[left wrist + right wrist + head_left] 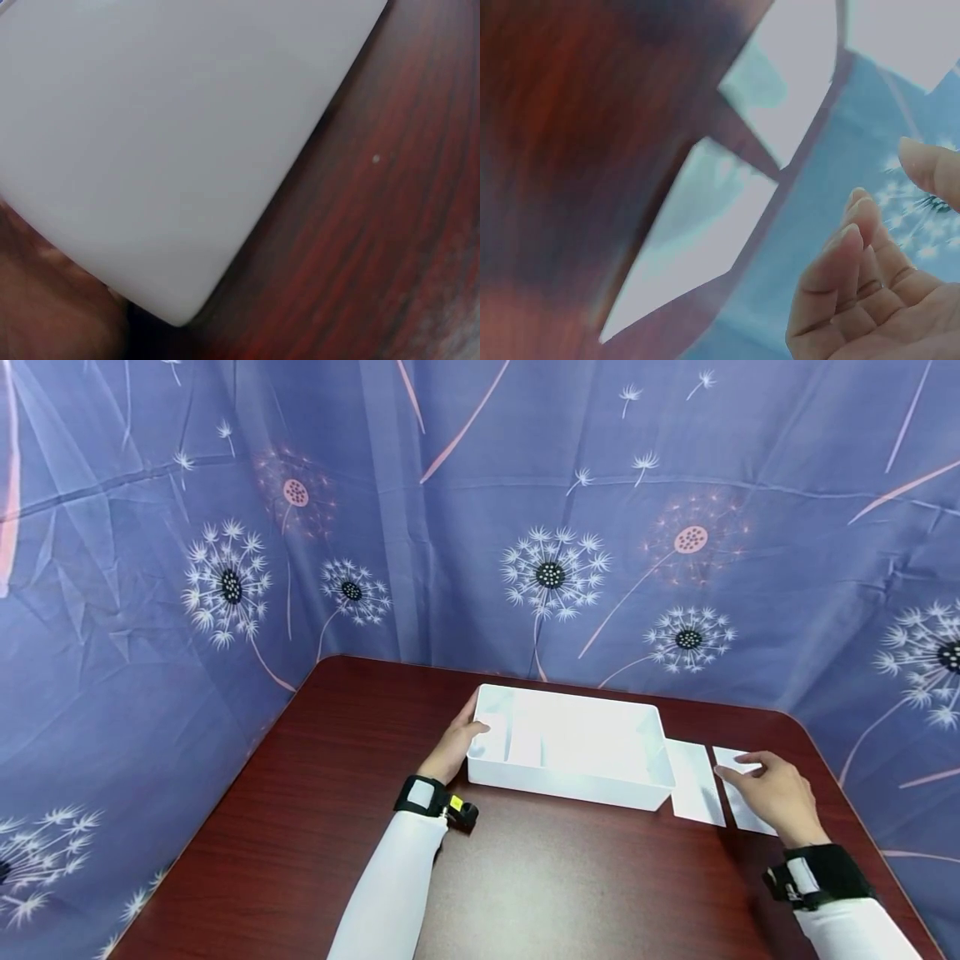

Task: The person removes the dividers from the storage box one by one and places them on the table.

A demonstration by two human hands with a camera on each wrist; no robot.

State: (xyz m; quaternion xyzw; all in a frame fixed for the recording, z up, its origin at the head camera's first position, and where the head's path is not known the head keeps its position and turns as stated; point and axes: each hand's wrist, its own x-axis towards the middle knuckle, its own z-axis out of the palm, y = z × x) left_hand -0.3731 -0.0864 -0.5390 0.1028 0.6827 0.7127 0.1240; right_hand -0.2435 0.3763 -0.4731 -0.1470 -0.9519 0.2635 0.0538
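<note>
A blue curtain (480, 510) printed with white dandelion heads fills the upper two thirds of the head view. Below it, a dark red wooden table (315, 827) takes up the lower centre.

Near the middle of the frame, slightly right, sits a white tray (570, 785) — rectangular, open-topped, with dividers visible at its left end. The left wrist view shows its plain white outer wall (172, 135) close up, resting on the wood.

Just right of the tray lie two flat white cards side by side: the inner card (696, 785) touches the tray's right end, and the outer card (738, 793) lies a little further right.

The left hand (457, 743) grips the tray's left end, thumb hooked over the rim, fingers hidden behind the wall. The right hand (776, 793) rests over the outer card with fingers relaxed and loosely spread — the right wrist view shows them holding nothing. Both arms wear white sleeves and black wrist straps.
</note>
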